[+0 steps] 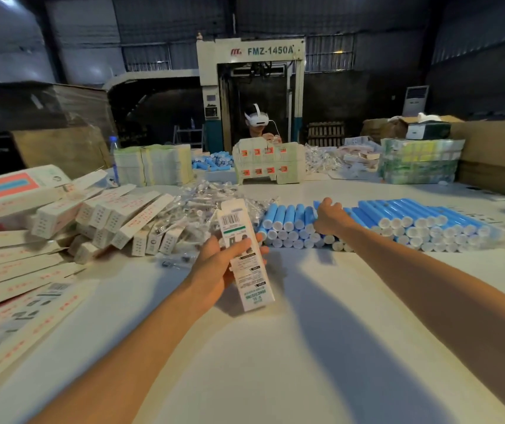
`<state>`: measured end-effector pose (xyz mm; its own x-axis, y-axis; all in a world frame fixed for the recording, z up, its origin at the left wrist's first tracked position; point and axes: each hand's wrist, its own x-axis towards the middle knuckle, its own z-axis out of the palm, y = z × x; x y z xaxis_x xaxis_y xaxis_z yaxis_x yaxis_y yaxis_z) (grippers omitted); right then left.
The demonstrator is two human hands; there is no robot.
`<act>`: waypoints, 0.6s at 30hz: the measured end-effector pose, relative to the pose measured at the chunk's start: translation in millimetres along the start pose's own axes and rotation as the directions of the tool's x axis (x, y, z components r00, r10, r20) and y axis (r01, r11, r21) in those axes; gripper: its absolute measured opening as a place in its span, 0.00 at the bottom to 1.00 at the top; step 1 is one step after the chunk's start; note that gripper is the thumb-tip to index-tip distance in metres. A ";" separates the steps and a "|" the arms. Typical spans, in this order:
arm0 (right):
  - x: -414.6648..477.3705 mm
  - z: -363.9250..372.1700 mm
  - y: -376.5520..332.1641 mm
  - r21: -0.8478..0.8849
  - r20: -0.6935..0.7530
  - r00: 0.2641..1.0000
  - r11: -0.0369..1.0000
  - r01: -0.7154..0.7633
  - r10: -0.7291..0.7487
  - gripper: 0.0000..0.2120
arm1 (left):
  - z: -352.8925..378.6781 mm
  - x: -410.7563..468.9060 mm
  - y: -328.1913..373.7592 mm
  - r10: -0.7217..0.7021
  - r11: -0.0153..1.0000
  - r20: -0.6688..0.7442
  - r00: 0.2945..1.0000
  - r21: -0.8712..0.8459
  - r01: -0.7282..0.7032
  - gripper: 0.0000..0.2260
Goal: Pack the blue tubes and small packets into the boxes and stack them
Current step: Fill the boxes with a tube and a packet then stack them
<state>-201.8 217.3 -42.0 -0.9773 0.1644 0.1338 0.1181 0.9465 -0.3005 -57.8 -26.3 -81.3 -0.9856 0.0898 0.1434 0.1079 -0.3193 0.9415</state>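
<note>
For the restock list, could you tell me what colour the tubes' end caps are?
White end caps on blue tubes; head view.

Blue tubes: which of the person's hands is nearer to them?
Right. The right hand curls over the blue tubes; the left hand holds a box short of them.

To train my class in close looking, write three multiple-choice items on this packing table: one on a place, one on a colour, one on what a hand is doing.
1. Where does the heap of clear packets lie?
A. Between the closed boxes and the blue tubes
B. Right of the tubes
C. On the floor
2. What colour are the tubes' end caps?
A. Red
B. White
C. Black
3. What is the left hand doing?
A. Lying flat
B. Holding a bottle
C. Gripping a box
Answers: A, packets sit between both piles; B, every visible cap is white; C, fingers curl round the box.
</note>
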 end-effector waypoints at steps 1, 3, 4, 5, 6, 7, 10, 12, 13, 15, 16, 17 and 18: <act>-3.0 0.2 -0.2 0.038 -0.051 0.999 0.999 0.004 -0.002 0.24 | 1.0 -1.3 0.6 0.005 0.999 0.028 1.000 0.032 -0.006 0.22; -12.8 -2.7 -0.5 0.172 -0.144 0.989 0.983 0.059 -0.035 0.20 | 2.1 -3.6 2.1 0.017 0.996 0.054 0.998 0.084 -0.022 0.24; -19.3 -5.9 -2.0 0.293 -0.169 0.984 0.951 0.099 -0.051 0.17 | 2.5 -4.3 3.1 0.026 0.994 0.053 0.998 0.107 -0.032 0.25; -27.5 -10.8 -4.5 0.444 -0.179 0.981 0.885 0.142 -0.068 0.17 | 2.9 -4.7 3.7 0.037 0.991 0.050 0.998 0.128 -0.043 0.26; -36.5 -17.2 -8.0 0.593 -0.189 0.978 0.784 0.184 -0.087 0.17 | 3.4 -4.9 4.2 0.047 0.988 0.048 0.998 0.148 -0.053 0.26; -46.7 -25.1 -12.6 0.708 -0.212 0.971 0.668 0.229 -0.108 0.18 | 3.7 -5.5 4.3 0.056 0.984 0.050 0.997 0.167 -0.064 0.25; -79.7 -51.9 -31.1 0.893 -0.283 0.942 0.310 0.327 -0.179 0.16 | 4.0 -6.4 3.8 0.084 0.970 0.052 0.995 0.225 -0.093 0.21; -97.1 -68.2 -43.4 0.944 -0.304 0.915 0.043 0.326 -0.267 0.12 | 5.0 -7.7 5.0 0.098 0.958 0.066 0.993 0.263 -0.112 0.22; -103.2 -74.4 -48.8 0.948 -0.315 0.898 -0.063 0.311 -0.307 0.10 | 6.0 -8.7 5.7 0.105 0.954 0.072 0.992 0.274 -0.121 0.23; -111.9 -82.6 -58.6 0.937 -0.348 0.871 -0.141 0.318 -0.347 0.12 | 8.5 -10.4 7.0 0.118 0.950 0.073 0.990 0.284 -0.134 0.26; -114.4 -84.7 -63.1 0.934 -0.358 0.863 -0.131 0.333 -0.356 0.14 | 9.4 -10.9 7.1 0.123 0.949 0.074 0.990 0.284 -0.139 0.26; -116.5 -85.6 -67.0 0.935 -0.354 0.863 -0.103 0.340 -0.361 0.15 | 10.1 -11.4 6.8 0.127 0.947 0.079 0.989 0.286 -0.144 0.27; -117.9 -85.1 -70.1 0.941 -0.334 0.869 -0.068 0.333 -0.365 0.16 | 10.3 -11.5 6.6 0.130 0.945 0.086 0.988 0.292 -0.150 0.26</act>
<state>-79.8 155.2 43.7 -0.8339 -0.1094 0.5410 -0.4986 -0.2709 -0.8234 -44.4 -19.7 -73.5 -0.9483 0.1285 0.2903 0.2875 -0.0397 0.9569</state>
